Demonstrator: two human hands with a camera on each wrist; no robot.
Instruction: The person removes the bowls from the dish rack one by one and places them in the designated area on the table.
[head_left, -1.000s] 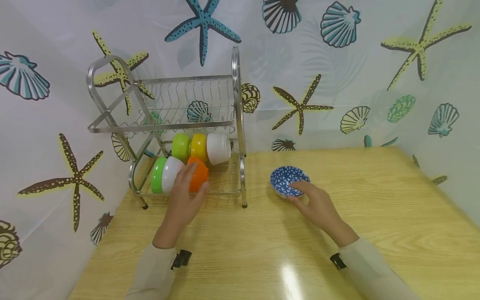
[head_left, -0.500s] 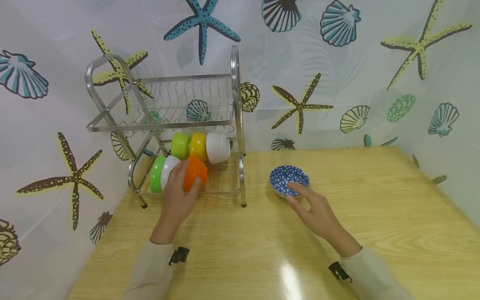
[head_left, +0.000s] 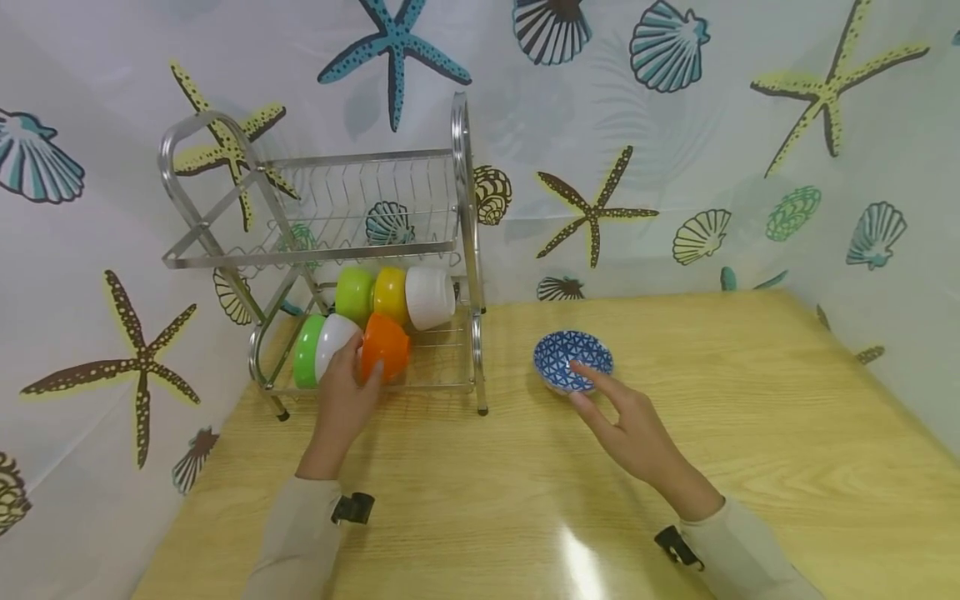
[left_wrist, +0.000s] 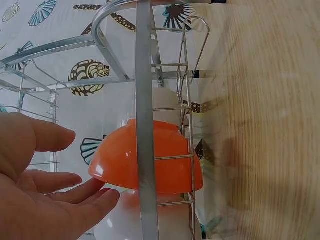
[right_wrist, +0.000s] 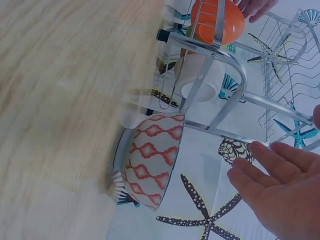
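Observation:
My left hand (head_left: 347, 387) reaches to the front of the dish rack, at the orange bowl (head_left: 386, 348). In the left wrist view its fingertips lie at the rim of that bowl, while the thumb stands apart from it. Beside the orange bowl on the lower tier is a white bowl (head_left: 333, 340), then a green one (head_left: 307, 353). On the right, my right hand (head_left: 641, 429) hovers with spread fingers over the near edge of a bowl (head_left: 564, 357) with a blue-and-white inside. Its outside (right_wrist: 155, 157) has a red pattern on white.
The two-tier metal dish rack (head_left: 467, 242) stands on the wooden table (head_left: 480, 492) at the left. Behind the front bowls are a lime bowl (head_left: 354, 296), a yellow bowl (head_left: 390, 293) and a white ribbed bowl (head_left: 430, 298). A patterned sheet (head_left: 570, 100) hangs behind.
My left hand has moved left and slightly down, its fingers now between the white and orange bowls. My right hand has shifted slightly and stays by the blue-patterned bowl.

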